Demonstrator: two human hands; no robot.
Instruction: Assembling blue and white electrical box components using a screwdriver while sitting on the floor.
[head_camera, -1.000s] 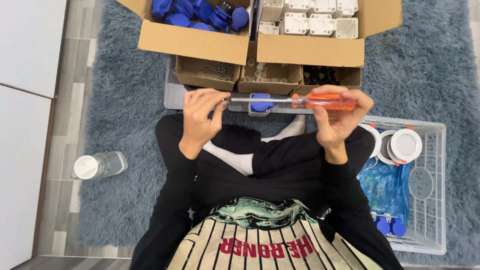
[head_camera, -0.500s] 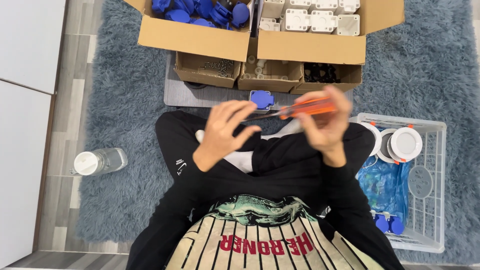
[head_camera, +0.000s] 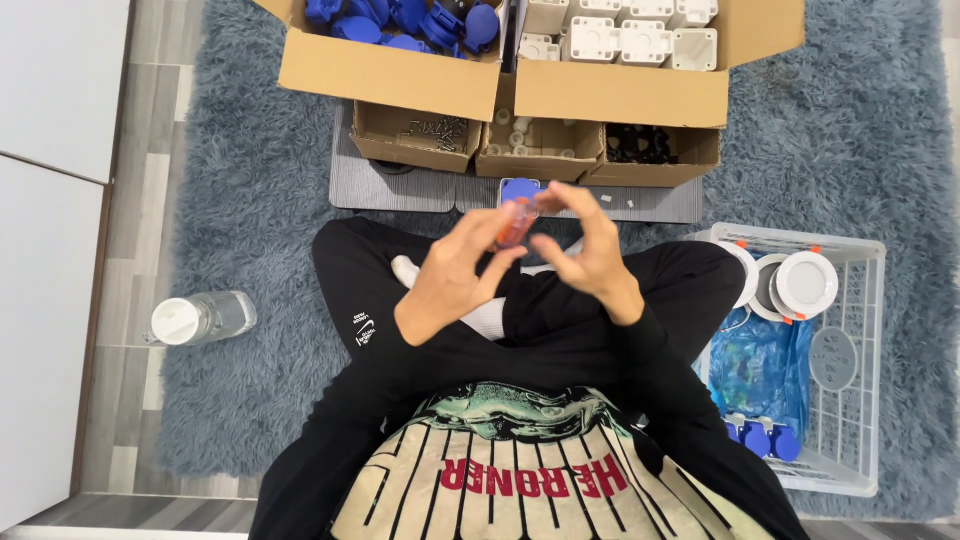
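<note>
Both hands raised over crossed legs, orange-handled screwdriver (head_camera: 516, 222) between them

Left hand (head_camera: 452, 278) pinching the smooth, blurred handle in its fingertips; right hand (head_camera: 588, 255) cupped close beside, grip on the tool not discernible. Beyond, small blue part (head_camera: 520, 189) on grey ribbed mat (head_camera: 400, 187). Shaggy blue rug (head_camera: 250, 210) open at left around clear bottle (head_camera: 200, 318); white wire basket (head_camera: 850, 400) crowding right. Farthest, cardboard boxes (head_camera: 600, 95) along mat's far edge

Orange-handled tool (head_camera: 516, 222), perhaps a screwdriver, motion-blurred
</note>
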